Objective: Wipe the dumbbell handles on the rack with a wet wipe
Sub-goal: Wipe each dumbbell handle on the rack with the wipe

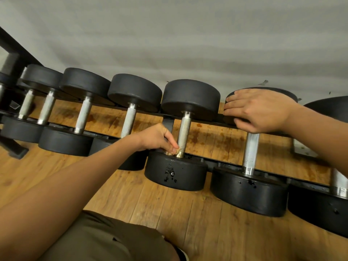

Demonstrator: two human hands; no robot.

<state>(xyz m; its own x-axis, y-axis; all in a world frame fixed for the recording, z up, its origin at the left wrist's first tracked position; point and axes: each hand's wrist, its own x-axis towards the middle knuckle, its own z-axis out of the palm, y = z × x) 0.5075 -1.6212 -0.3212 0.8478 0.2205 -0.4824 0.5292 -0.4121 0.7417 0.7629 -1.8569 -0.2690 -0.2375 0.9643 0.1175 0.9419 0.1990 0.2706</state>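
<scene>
Wood floor (169,213), two hands (156,138) (259,110) on two dumbbells (184,129) (250,153)

A weights gym is indicated: black round-headed dumbbells (134,92) (steel handles (128,122)) are ranged on a low black rack (168,122) from 9 to 3 o'clock, with a wood-plank floor (188,213) at 6 and a plain grey wall (188,44) at 12.

Black round-headed dumbbells (134,92) lie side by side across the rack (216,162), their knurled steel handles (128,122) bridging its two rails. A small tan wipe (174,152), mostly hidden, sits against the near end of one middle handle, whose near head carries wet drops.
</scene>
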